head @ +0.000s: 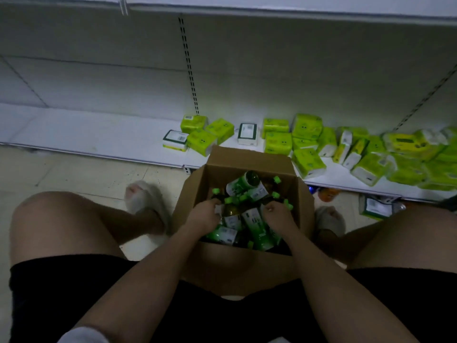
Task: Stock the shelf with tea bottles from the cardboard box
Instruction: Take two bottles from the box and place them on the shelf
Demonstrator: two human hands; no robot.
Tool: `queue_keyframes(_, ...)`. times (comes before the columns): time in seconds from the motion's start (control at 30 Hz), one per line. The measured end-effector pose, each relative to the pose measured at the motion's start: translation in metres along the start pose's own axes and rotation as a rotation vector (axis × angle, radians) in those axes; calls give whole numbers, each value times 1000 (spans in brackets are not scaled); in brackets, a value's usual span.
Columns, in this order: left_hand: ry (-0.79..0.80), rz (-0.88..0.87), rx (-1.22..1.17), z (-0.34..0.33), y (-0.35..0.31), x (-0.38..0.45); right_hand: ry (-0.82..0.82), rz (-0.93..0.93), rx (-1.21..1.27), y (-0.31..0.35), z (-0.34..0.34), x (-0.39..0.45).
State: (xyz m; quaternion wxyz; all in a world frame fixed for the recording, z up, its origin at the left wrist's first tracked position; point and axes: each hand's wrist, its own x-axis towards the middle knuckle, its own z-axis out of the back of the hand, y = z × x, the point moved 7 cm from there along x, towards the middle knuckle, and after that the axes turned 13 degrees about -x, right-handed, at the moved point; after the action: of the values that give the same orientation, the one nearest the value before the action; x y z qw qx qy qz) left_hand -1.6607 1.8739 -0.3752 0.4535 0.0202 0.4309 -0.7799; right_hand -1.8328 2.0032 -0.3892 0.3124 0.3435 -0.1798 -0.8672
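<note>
An open cardboard box stands on the floor between my knees, against the front edge of the white bottom shelf. Inside lie several tea bottles with green caps and green-white labels, jumbled at all angles. My left hand is inside the box on the left, its fingers curled around a bottle neck. My right hand is inside on the right, fingers closed on another bottle's top. No tea bottle stands on the shelf.
Several lime-green tissue packs lie scattered over the shelf's middle and right part. One pack lies on the floor at right. My feet in light slippers flank the box. The tiled floor extends left.
</note>
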Motion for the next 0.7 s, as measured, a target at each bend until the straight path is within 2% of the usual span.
queue_keyframes(0.17, 153, 104, 29, -50, 53, 33, 98, -94, 9, -28, -47, 41)
queue_keyframes(0.37, 310, 0, 358, -100, 89, 75, 141, -129, -121, -60, -89, 80)
queue_keyframes(0.53, 430, -7, 629, -118, 93, 88, 173, -146, -23, -77, -111, 85)
queue_keyframes(0.7, 427, -77, 713, -126, 95, 91, 149, -143, -30, -78, -117, 85)
